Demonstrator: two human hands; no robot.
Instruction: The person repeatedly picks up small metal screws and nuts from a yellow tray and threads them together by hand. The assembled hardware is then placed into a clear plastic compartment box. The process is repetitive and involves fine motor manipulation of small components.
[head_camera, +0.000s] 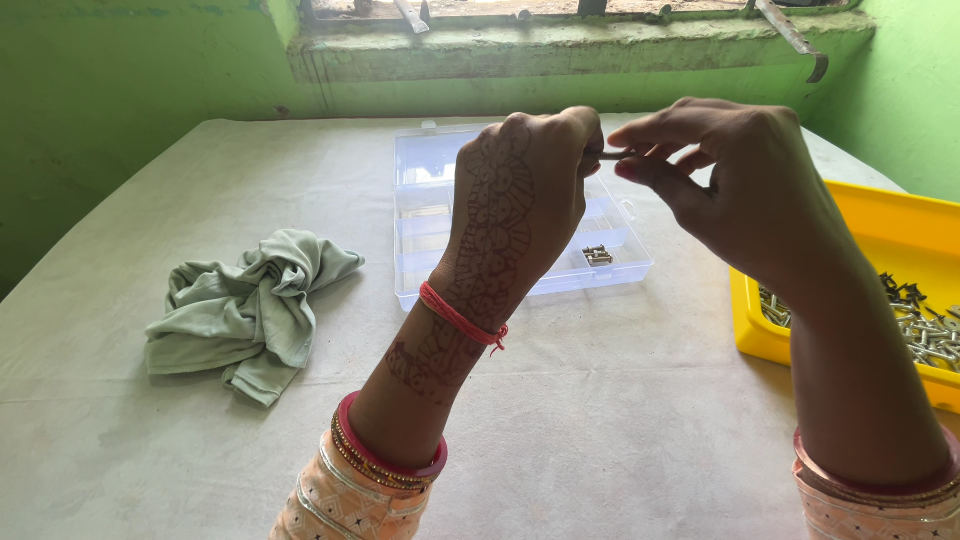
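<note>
Your left hand (520, 190) and right hand (735, 185) pinched one small bolt (612, 154) together; the clear box (425, 215) held few, the yellow tray (900, 225) many.

1. A crumpled pale green cloth (248, 305) lies on the white table cover (600, 440) — well left of centre.
2. Green walls (120, 90) rise behind.
3. A worn window ledge (560, 45) (with metal bits) runs above.
</note>
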